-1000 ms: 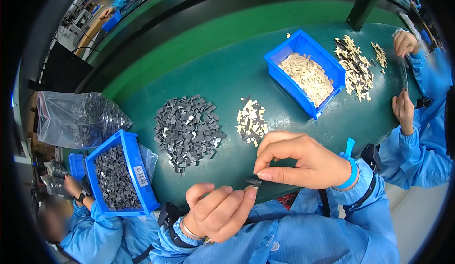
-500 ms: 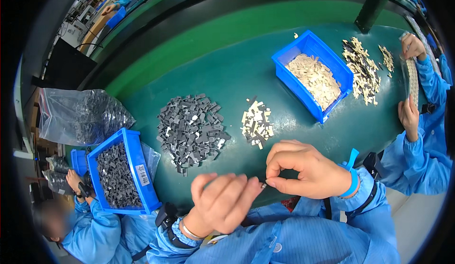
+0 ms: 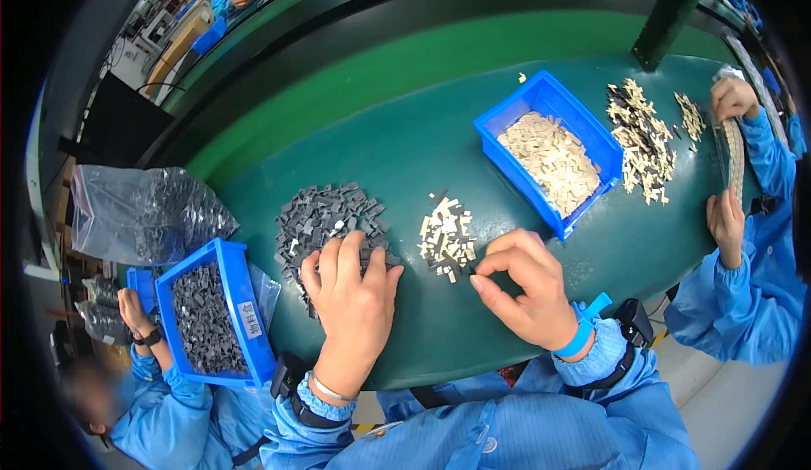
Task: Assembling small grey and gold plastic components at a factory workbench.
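Note:
My left hand [image 3: 351, 309] lies palm down over the near edge of a pile of small dark grey rectangular pieces [image 3: 325, 208]. Its fingers are apart, with the tips touching the pieces. Thumb and forefinger of my right hand [image 3: 532, 297] are pinched at the near right edge of a smaller pile of mixed cream and black pieces [image 3: 445, 232]. A small dark piece [image 3: 469, 273] shows at those fingertips; its exact shape is too small to tell.
A blue bin [image 3: 549, 90] of cream pieces stands beyond my right hand, with another mixed pile [image 3: 642, 141] beside it. At left are a blue bin [image 3: 253, 335] of dark pieces and a clear plastic bag [image 3: 152, 212]. Co-workers' hands [image 3: 726, 225] work at right and left.
My hands have parted. The left has moved up and left onto the dark pile and its fingers have spread; the right has moved up toward the mixed pile, still pinched.

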The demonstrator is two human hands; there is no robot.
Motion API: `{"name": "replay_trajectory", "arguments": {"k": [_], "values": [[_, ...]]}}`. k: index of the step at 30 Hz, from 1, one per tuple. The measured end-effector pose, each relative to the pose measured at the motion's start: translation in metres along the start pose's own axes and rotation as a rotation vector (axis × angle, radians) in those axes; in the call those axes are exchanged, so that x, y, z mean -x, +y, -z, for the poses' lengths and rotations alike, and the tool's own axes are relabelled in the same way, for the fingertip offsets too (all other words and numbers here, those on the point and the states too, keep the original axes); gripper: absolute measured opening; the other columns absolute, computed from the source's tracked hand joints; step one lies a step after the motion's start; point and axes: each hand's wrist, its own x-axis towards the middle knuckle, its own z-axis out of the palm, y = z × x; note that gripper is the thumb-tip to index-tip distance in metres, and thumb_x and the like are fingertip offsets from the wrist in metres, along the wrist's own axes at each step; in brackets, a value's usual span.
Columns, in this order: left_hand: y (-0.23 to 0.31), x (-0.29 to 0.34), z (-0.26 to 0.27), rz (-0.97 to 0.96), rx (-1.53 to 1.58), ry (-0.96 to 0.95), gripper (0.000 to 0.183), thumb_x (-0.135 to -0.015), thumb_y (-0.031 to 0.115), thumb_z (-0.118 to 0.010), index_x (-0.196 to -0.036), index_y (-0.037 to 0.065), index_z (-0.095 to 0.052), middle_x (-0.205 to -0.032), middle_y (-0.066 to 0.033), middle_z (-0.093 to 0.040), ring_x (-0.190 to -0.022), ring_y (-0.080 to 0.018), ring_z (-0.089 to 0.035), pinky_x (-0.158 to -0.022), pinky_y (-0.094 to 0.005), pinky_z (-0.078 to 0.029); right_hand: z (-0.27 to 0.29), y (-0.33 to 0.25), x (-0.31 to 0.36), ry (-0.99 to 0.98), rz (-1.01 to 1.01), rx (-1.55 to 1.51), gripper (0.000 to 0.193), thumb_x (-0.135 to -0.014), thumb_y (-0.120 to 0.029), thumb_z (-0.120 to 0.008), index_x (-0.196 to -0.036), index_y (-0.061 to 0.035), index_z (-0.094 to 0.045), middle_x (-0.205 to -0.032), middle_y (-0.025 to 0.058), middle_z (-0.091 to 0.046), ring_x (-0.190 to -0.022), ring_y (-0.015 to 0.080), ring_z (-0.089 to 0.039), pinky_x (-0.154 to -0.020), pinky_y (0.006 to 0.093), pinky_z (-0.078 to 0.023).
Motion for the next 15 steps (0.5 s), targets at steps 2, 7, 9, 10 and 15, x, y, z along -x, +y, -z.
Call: {"name": "replay_trajectory", "arguments": {"k": [2, 7, 9, 10, 15], "values": [[0.001, -0.001, -0.006, -0.015, 0.02, 0.009, 0.031, -0.06, 0.015, -0.073, -0.087, 0.003, -0.065, -0.105, -0.0109, -0.054, -0.1, -0.0289, -0.048, -0.084, -0.0421, -0.034, 0.003, 0.001, -0.001, 0.014, -0.007, 0.025, 0.014, -0.068, -0.005, -0.068, -0.077, -0.0048, -0.057, -0.082, 0.0076, -0.054, -0.074, 0.025, -0.053, -0.067, 0.0343, -0.039], [0.016, -0.009, -0.007, -0.056, 0.03, -0.003, 0.025, -0.063, 0.013, -0.071, -0.085, 0.003, -0.063, -0.1, -0.0104, -0.056, -0.093, -0.0284, -0.051, -0.08, -0.0401, -0.036, 0.013, 0.004, 0.006, 0.098, 0.047, 0.103, 0.011, -0.07, -0.009, -0.068, -0.076, -0.0079, -0.059, -0.081, 0.006, -0.056, -0.076, 0.0235, -0.054, -0.069, 0.0342, -0.04], [0.007, 0.001, -0.005, -0.066, 0.069, 0.082, 0.024, -0.065, 0.01, -0.069, -0.087, 0.002, -0.062, -0.1, -0.0127, -0.057, -0.092, -0.0309, -0.051, -0.079, -0.0415, -0.038, 0.003, 0.007, 0.007, 0.117, 0.098, 0.108, 0.009, -0.073, -0.013, -0.065, -0.078, -0.0089, -0.057, -0.083, 0.0052, -0.054, -0.08, 0.0233, -0.053, -0.073, 0.0339, -0.039], [-0.003, 0.01, 0.001, -0.046, 0.044, 0.124, 0.025, -0.067, 0.01, -0.067, -0.09, 0.001, -0.062, -0.101, -0.0134, -0.057, -0.094, -0.0327, -0.05, -0.081, -0.0422, -0.038, -0.001, 0.003, 0.004, 0.107, 0.146, 0.046, 0.01, -0.075, -0.013, -0.064, -0.078, -0.009, -0.056, -0.086, 0.0053, -0.052, -0.083, 0.0236, -0.052, -0.074, 0.0345, -0.039], [0.024, 0.006, 0.038, 0.167, 0.65, 0.076, 0.025, -0.074, 0.001, -0.068, -0.098, -0.002, -0.061, -0.097, -0.0136, -0.06, -0.077, -0.019, -0.058, -0.067, -0.0264, -0.047, -0.001, 0.005, 0.005, 0.18, 0.185, -0.145, 0.014, -0.077, -0.013, -0.06, -0.085, -0.0042, -0.051, -0.086, 0.0083, -0.051, -0.082, 0.0263, -0.051, -0.072, 0.0365, -0.04]]}}
